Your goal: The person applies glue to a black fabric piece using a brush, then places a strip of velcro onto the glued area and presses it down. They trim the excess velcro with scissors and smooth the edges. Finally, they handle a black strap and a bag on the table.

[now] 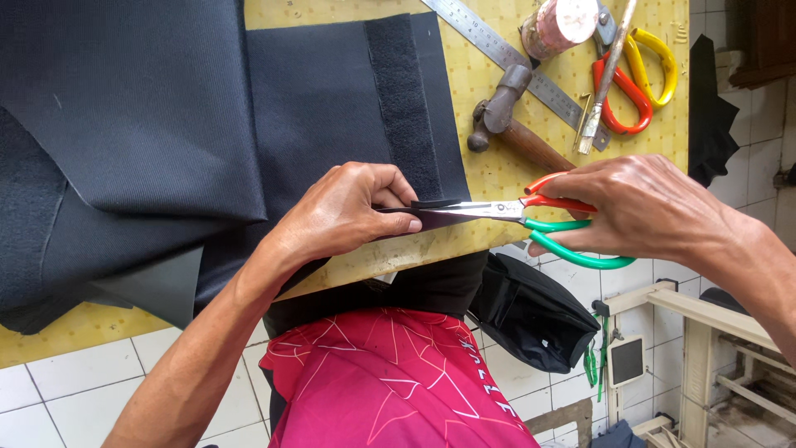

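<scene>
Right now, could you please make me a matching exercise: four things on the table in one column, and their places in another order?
Things:
1. hammer
2. ruler
3. scissors in right hand
4. spare scissors

Places:
A. far right corner of the table
B. cutting black fabric at the near table edge
C. lying on the ruler, head to the left
D. slanting along the far edge, under the hammer

Pairs: 1-C, 2-D, 3-B, 4-A

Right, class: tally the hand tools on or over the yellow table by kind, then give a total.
Scissors: 2, one pair in the right hand, one pair lying on the table
Hammer: 1
Steel ruler: 1
Brush: 1
Total: 5
</scene>
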